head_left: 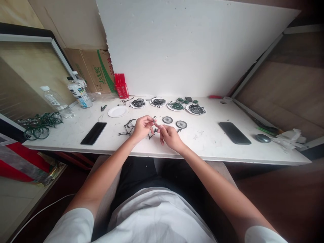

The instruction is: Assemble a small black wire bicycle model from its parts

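Over the middle of the table, my left hand (143, 127) pinches a small dark and silvery part (154, 118) at its fingertips. My right hand (169, 135) is closed close beside it, thumb against forefinger; what it holds, if anything, is too small to make out. A black toy bicycle frame (129, 124) lies left of my left hand, partly covered by it. Just beyond my right hand are two black spoked wheels, a left wheel (167, 120) and a right wheel (181, 124). Other thin dark pieces lie under and beside my hands, partly hidden.
Along the back stand paper plates with black and green bicycle parts, plus a bare white plate (117, 111). Finished-looking toy bicycles (43, 125) and bottles (80, 92) stand left. Phones lie on both sides, the left phone (93, 133) and right phone (234, 133), near a mouse (263, 138).
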Demonstrator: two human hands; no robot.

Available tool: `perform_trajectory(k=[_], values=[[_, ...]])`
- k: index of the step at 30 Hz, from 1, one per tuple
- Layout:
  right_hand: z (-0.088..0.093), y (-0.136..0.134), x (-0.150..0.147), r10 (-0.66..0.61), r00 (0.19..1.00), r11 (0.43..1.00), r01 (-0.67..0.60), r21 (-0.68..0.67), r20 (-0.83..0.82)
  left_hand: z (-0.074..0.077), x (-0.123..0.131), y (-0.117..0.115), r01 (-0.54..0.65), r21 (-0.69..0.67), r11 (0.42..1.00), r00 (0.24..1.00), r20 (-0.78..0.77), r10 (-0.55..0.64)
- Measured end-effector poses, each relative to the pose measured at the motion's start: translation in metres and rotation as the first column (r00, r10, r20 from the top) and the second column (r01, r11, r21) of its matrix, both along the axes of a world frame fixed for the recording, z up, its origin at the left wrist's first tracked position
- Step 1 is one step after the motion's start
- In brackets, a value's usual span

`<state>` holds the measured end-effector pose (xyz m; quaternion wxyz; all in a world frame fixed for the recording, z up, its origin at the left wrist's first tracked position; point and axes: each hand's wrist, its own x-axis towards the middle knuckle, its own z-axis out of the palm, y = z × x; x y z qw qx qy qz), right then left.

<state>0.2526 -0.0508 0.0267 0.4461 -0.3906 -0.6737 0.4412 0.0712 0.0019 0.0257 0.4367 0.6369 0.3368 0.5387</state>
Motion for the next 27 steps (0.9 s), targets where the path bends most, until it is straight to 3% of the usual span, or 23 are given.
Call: perform_trajectory(k=[5,8,10,12,15,19,23,27], values=[[0.005,0.002,0.0,0.04,0.997,0.997,-0.044,-0.064,-0.059,0.004,-0.007,0.004,0.063,-0.017,0.998,0.996,-0.058,-0.064],[0.009,0.001,0.004,-0.018,0.999,1.0,0.019,-0.021,0.039,0.004,-0.007,0.004,0.088,-0.037,0.995,0.994,-0.069,-0.091],[0.012,0.0,0.009,-0.13,0.973,0.987,0.109,0.118,0.189,0.003,-0.006,0.003,0.095,-0.043,0.995,0.992,-0.076,-0.098],[0.013,0.001,0.013,-0.252,0.901,0.939,0.14,0.314,0.353,0.004,-0.005,0.002,0.098,-0.047,0.994,0.991,-0.082,-0.101],[0.014,0.002,0.019,-0.375,0.77,0.835,0.039,0.549,0.516,0.006,-0.006,0.0,0.089,-0.059,0.994,0.992,-0.087,-0.094],[0.012,0.004,0.022,-0.468,0.686,0.737,-0.044,0.674,0.557,0.009,-0.007,0.0,0.07,-0.046,0.996,0.995,-0.072,-0.073],[0.007,0.003,0.019,-0.485,0.681,0.739,-0.016,0.673,0.549,0.009,-0.005,-0.002,0.057,-0.014,0.998,0.997,-0.046,-0.058],[0.003,0.001,0.015,-0.419,0.759,0.794,0.041,0.606,0.498,0.007,-0.002,-0.003,0.037,-0.003,0.999,0.999,-0.029,-0.037]])
